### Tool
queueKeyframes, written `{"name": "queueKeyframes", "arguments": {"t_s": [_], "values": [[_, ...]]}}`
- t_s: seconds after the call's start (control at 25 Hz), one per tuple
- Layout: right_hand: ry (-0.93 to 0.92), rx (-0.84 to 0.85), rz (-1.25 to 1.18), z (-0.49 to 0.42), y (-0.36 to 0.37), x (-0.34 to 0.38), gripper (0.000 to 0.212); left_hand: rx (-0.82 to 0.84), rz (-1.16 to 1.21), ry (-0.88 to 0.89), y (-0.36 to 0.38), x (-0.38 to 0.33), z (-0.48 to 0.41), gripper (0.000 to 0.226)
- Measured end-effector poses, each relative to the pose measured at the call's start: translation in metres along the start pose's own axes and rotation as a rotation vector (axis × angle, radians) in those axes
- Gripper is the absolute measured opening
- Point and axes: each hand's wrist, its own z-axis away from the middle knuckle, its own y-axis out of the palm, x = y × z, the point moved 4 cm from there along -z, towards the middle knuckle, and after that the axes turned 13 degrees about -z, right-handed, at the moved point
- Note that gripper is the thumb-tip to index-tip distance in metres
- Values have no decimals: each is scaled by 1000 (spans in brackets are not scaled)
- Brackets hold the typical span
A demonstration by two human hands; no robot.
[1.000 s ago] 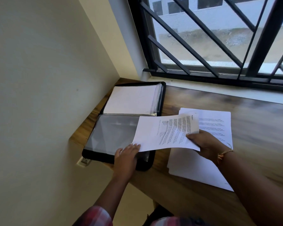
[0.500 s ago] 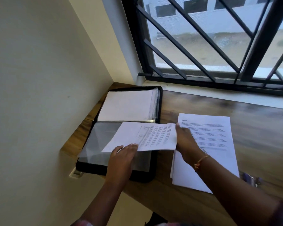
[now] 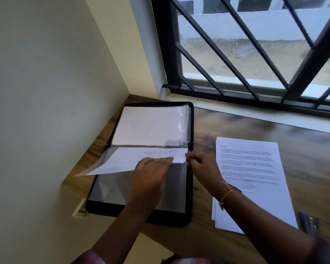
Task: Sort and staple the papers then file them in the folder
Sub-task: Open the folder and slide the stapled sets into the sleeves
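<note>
The left hand (image 3: 151,174) lies with straight fingers held close together, pressed flat on a white printed sheet of paper (image 3: 122,162), while the right hand (image 3: 202,166) curls its fingertips to pinch that sheet's right edge. Both hands work over an open black zip folder with clear plastic sleeves (image 3: 141,216), which sits on a brown wooden desk (image 3: 303,159) in the corner by a wall and a barred window. A second ago the sheet was held out to the right, reaching across toward the stack of white printed papers (image 3: 255,197). It has since been drawn leftward and now lies across the near half of the folder, just below the spine, with its left corner jutting past the folder's left edge. Whether it has entered the clear sleeve or only rests on top cannot be told. This looks like the filing step for this one set. The stack well to the right of the folder suggests that much sorting remains. A blurred metallic object (image 3: 309,221) lies just beside the stack's near right corner.
</note>
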Motion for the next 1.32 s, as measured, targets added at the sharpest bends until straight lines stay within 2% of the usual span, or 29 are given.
{"name": "queueKeyframes", "arguments": {"t_s": [0.12,0.28,0.32,0.44,0.52,0.72,0.88,0.96,1.12,1.2,1.32], "values": [[-63,116,256,-6,15,3,41,-26,33,18,-1,8,-24,32],[-1,235,351,-25,25,-1,57,6,141,71,2,21,-66,32],[-11,184,318,-28,24,1,58,2,163,61,4,27,-79,30],[-79,-195,200,-27,1,8,47,-21,136,-5,22,51,-128,33],[-58,-328,312,-18,-20,-2,40,-54,84,-32,44,66,-168,36],[-5,-380,771,15,-62,-46,45,-34,-72,-116,126,86,-221,30],[22,-411,947,39,-76,-63,50,-48,-18,-158,145,55,-176,25],[45,-376,1001,46,-75,-72,58,96,0,-202,162,46,-134,32],[63,-301,1075,50,-69,-85,71,546,-25,-246,202,50,-88,55],[77,-291,1081,49,-69,-85,72,618,-12,-230,210,49,-87,61],[46,-263,1072,51,-70,-77,74,613,-2,-225,204,46,-90,63]]}}
